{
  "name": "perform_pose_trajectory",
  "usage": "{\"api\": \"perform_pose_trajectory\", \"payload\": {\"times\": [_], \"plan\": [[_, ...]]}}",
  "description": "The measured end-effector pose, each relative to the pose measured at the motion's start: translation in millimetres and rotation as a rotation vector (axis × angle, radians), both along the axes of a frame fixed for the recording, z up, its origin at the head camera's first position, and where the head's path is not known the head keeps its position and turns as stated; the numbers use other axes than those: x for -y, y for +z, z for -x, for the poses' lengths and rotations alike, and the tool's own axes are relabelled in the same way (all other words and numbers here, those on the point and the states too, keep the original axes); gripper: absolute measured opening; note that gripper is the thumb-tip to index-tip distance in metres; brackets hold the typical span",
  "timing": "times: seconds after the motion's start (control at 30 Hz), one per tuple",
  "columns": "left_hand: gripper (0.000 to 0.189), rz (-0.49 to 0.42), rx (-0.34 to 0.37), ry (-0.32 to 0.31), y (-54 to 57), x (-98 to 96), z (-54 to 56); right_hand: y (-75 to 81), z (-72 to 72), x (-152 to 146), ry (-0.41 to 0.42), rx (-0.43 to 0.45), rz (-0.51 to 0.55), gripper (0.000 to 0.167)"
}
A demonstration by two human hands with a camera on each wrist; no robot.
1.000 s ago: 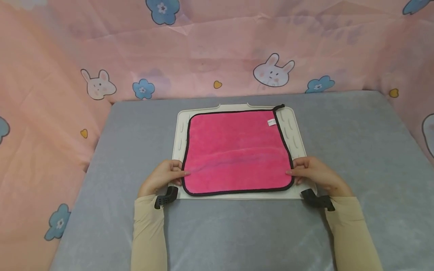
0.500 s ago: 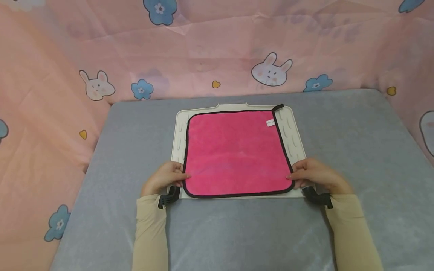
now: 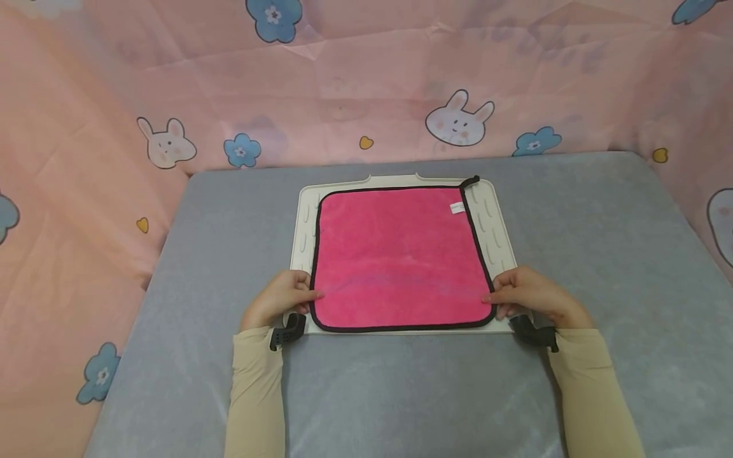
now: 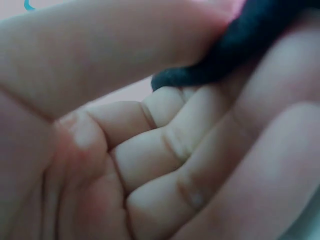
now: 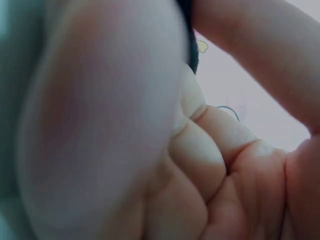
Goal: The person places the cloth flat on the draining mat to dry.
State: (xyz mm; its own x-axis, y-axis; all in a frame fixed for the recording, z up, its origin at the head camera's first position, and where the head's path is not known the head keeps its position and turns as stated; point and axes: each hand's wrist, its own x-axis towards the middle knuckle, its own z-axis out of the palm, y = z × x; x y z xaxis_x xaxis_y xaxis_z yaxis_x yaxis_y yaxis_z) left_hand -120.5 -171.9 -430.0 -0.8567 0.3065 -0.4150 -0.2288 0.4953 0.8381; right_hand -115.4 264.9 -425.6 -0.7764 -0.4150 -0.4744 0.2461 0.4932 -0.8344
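A pink cloth (image 3: 401, 248) with a black border lies spread over a cream board (image 3: 497, 232) in the head view. My left hand (image 3: 280, 296) pinches the cloth's left edge near the front corner, thumb on top and fingers curled beneath. On the opposite edge, my right hand (image 3: 535, 296) pinches the cloth the same way. The black border (image 4: 250, 42) runs between thumb and fingers in the left wrist view. In the right wrist view, only a sliver of dark border (image 5: 192, 50) shows past the curled fingers. A faint crease crosses the cloth's front half.
A grey cloth-covered table (image 3: 424, 394) lies under the board. A pink curtain (image 3: 343, 76) printed with rabbits and flowers hangs behind and at the sides. Black wrist mounts (image 3: 288, 331) sit beside the hands, over the board's front corners.
The raised fold across the cloth's front half has flattened to a faint crease, and the front edge lies slightly nearer. Both hands keep their grip, with the left shifted slightly right.
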Motion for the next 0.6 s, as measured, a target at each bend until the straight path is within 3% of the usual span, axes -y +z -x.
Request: {"api": "perform_pose_trajectory", "payload": {"times": [0.2,0.4,0.6], "plan": [[0.026,0.052,-0.075,-0.01,-0.1,2.8,1.5,-2.1,1.5,0.0,0.011,0.014,-0.016,0.036],[0.022,0.086,-0.099,-0.004,-1.1,3.5,1.9,-2.2,1.6,0.3,0.03,-0.005,-0.026,0.035],[0.022,0.073,-0.142,-0.03,-0.9,1.0,4.0,-1.3,2.9,-4.0,0.012,0.001,0.001,0.026]]}}
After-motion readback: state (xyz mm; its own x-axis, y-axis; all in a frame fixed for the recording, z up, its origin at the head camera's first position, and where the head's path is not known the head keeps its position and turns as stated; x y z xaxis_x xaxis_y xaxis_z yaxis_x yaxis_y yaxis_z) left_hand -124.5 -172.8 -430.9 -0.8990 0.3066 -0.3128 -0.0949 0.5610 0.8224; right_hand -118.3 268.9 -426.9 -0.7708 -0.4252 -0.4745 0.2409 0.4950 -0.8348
